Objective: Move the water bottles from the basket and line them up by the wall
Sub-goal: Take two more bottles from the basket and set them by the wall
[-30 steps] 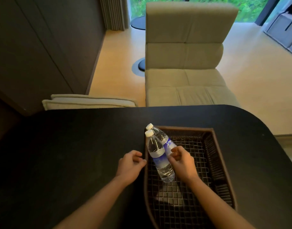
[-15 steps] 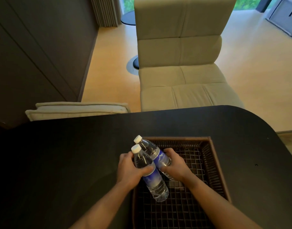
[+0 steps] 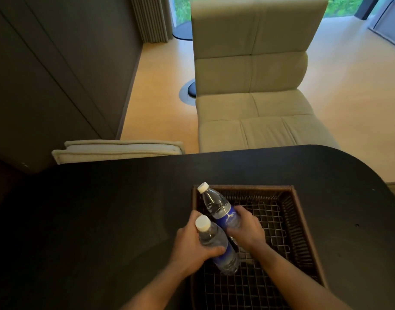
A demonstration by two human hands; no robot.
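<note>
over the basket [image 3: 304,231], two blue-labelled bottles, left hand [image 3: 192,245], right hand [image 3: 248,229], writing unreadable

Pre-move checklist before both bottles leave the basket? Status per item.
1. Left hand closed on the near bottle: ok, fingers wrap its body.
2. Right hand closed on the far bottle: ok, gripped at the blue label.
3. Caps on both bottles: ok, white caps in place.
4. Bottles clear of the basket rim: not ok, both are tilted with their lower ends inside; the far bottle's neck crosses the far-left corner.
5. Tabletop towards the wall free: ok, nothing visible on it left of the basket.
6. More bottles left in the basket: cannot tell, the hands hide part of the mesh.
</note>
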